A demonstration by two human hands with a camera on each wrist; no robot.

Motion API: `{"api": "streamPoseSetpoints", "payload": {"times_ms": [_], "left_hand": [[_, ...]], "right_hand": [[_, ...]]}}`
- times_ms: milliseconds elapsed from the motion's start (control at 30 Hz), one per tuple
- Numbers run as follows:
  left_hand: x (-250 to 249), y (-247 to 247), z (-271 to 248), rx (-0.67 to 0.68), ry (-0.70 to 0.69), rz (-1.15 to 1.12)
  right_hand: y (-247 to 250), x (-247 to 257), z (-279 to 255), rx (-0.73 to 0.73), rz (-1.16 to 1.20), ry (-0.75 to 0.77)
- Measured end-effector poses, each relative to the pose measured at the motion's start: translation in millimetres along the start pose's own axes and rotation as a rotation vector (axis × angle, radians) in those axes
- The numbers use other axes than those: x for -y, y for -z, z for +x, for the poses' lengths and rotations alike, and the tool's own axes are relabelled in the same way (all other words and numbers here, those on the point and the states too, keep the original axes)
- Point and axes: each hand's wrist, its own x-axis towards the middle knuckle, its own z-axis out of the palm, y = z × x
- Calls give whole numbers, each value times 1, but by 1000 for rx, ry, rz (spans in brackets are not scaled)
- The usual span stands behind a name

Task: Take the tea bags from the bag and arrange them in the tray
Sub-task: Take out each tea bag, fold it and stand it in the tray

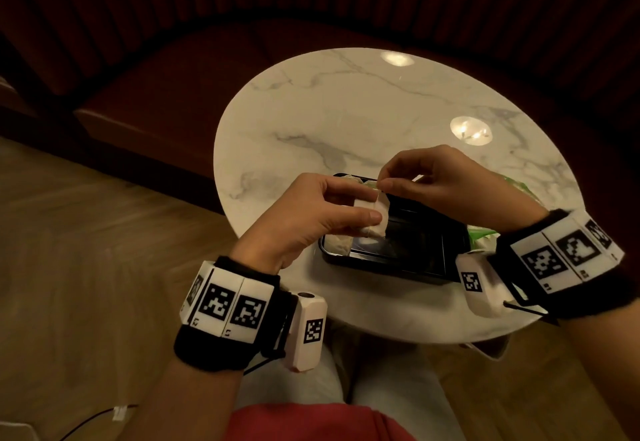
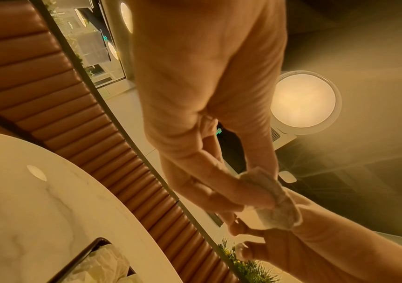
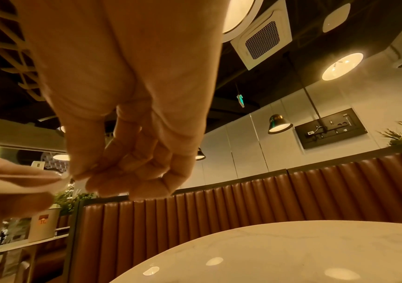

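Two bare hands with black wristbands carrying white coded blocks meet above a shallow black rectangular tray (image 1: 398,264) on a round white marble table (image 1: 346,111). One small white paper tea bag (image 1: 372,215) is raised over the tray's left half, clasped between the thumb and fingers of the left hand (image 1: 311,212). Pinching the top edge of that tea bag with thumb and forefinger is the right hand (image 1: 446,184). Pale tea bags lie in the tray's left end. Partly hidden under the right wrist is a green and clear plastic bag (image 1: 485,232), just right of the tray.
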Motion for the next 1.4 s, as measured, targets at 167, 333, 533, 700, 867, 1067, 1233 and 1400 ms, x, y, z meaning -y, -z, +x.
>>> {"api": "streamPoseSetpoints", "payload": {"times_ms": [167,333,533,700,867,1067,1233,1400], "left_hand": [[1,-1,1,-12,-28,-18],[1,-1,0,-33,-45,-14],[-1,-2,0,-56,-62,-8],[-1,-2,-1,-57,-92,58],[-1,-4,-1,-63,-147,162],[0,-5,0,-58,-179,198],[7,-5,4,-59,-191,168],[21,-1,11,-87,-175,90]], "right_hand": [[-6,2,-6,-14,178,-17],[-5,5,-12,-50,306,-14],[0,2,-13,-13,417,-44],[1,5,-10,-17,471,-69],[3,10,-8,-20,371,-91],[3,13,-5,-55,266,-104],[1,9,3,-96,221,-119],[5,11,2,-132,234,-72]]}}
